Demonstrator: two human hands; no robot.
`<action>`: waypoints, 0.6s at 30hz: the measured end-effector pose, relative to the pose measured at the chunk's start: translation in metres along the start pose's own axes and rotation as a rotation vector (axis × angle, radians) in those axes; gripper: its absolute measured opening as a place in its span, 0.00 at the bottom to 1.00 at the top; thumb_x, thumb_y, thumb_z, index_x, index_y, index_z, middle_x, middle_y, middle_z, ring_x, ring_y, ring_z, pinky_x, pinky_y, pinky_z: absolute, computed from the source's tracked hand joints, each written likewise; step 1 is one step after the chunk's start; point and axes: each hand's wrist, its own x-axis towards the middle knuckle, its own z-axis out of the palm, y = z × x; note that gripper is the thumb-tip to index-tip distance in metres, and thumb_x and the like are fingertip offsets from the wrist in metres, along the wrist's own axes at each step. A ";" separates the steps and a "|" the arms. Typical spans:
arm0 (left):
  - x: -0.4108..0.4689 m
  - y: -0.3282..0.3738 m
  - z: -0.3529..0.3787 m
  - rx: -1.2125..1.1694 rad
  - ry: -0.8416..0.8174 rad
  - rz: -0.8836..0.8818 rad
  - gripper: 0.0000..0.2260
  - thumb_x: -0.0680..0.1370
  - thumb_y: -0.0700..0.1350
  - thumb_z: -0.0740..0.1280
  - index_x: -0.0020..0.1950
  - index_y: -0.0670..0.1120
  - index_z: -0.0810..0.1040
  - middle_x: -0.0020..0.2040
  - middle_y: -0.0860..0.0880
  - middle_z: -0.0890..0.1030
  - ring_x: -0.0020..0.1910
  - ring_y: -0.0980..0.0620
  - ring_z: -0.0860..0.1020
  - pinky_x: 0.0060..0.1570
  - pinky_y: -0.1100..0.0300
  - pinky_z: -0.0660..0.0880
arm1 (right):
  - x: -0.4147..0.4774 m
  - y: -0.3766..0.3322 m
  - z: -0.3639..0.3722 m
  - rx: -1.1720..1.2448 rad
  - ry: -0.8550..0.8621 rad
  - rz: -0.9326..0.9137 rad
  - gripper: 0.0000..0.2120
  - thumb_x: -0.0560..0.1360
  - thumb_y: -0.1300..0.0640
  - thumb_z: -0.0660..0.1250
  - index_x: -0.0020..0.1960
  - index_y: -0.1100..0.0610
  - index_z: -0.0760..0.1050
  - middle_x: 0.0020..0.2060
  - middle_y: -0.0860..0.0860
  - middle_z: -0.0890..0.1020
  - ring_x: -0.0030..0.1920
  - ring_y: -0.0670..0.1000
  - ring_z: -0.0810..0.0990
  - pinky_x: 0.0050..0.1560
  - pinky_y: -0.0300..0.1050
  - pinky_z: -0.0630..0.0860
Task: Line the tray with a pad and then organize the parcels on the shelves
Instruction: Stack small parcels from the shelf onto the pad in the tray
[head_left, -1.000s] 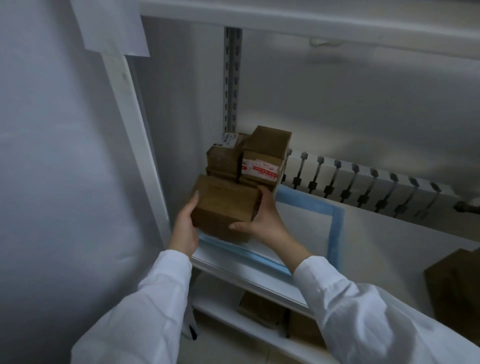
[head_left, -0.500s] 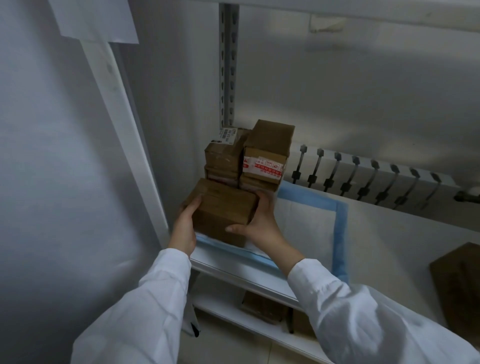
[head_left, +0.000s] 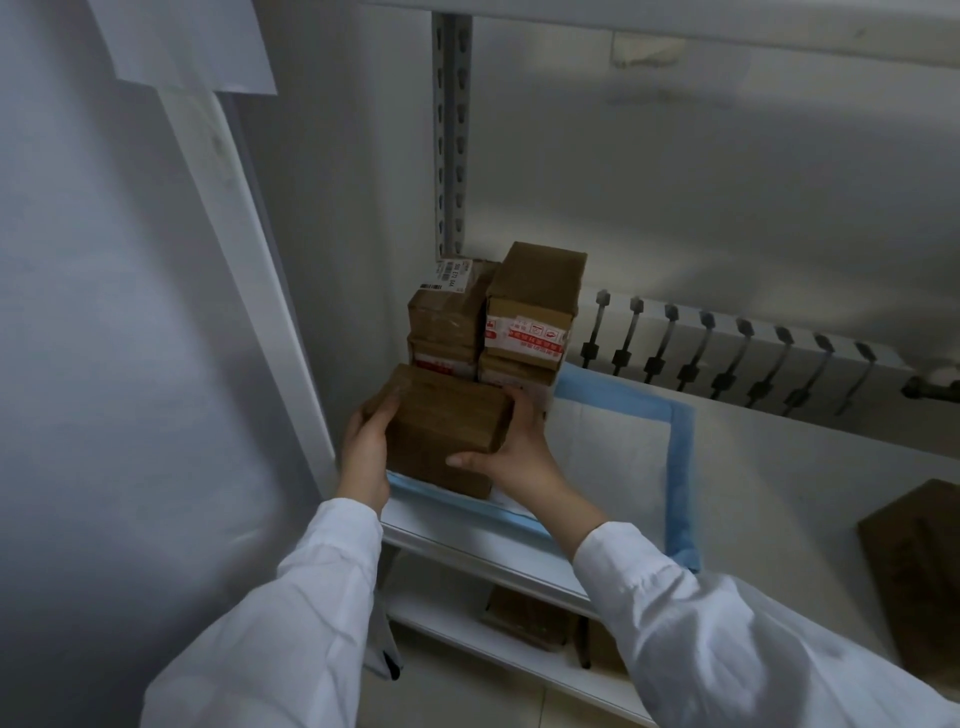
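Shelving in pale metal fills what we see, set against a grey-white wall, with a slotted upright (head_left: 451, 130) rising in the back corner and a ribbed white radiator (head_left: 727, 358) running along behind. On the shelf (head_left: 789, 499) lies a white pad (head_left: 613, 457) with a blue border, covering its left part. We hold a brown parcel (head_left: 447, 431) over the pad's near left corner: our left hand (head_left: 366, 452) curls round its left end, and our right hand (head_left: 511, 457) clasps its right end with the thumb on the near face. Just behind it two stacks of parcels (head_left: 530, 306) stand side by side in the corner. Whether the held parcel rests on the pad or hangs just above it we cannot tell, since its underside is hidden. Another brown box (head_left: 919, 571) is cut off by the right edge, the dim boxes (head_left: 524, 616) on the lower shelf (head_left: 457, 621) are half hidden, and the label print is too blurred to read.
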 end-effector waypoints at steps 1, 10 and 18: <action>-0.001 0.001 0.001 0.005 -0.003 0.006 0.27 0.73 0.57 0.69 0.69 0.50 0.69 0.60 0.49 0.76 0.58 0.46 0.75 0.62 0.49 0.70 | -0.001 -0.001 -0.001 0.008 0.000 -0.005 0.51 0.61 0.50 0.79 0.73 0.48 0.48 0.71 0.52 0.57 0.72 0.54 0.60 0.71 0.57 0.64; -0.029 0.019 0.018 0.033 0.067 0.177 0.23 0.77 0.56 0.63 0.70 0.52 0.66 0.65 0.48 0.72 0.60 0.46 0.72 0.59 0.51 0.70 | -0.014 -0.006 -0.020 0.129 0.010 -0.057 0.47 0.63 0.54 0.79 0.72 0.49 0.53 0.70 0.51 0.63 0.70 0.51 0.64 0.69 0.48 0.65; -0.071 0.034 0.059 0.296 0.090 0.549 0.21 0.76 0.52 0.65 0.68 0.51 0.65 0.67 0.50 0.68 0.67 0.48 0.67 0.67 0.46 0.65 | -0.049 -0.020 -0.066 0.233 0.030 -0.026 0.33 0.74 0.54 0.70 0.72 0.54 0.57 0.55 0.40 0.67 0.60 0.42 0.66 0.52 0.21 0.64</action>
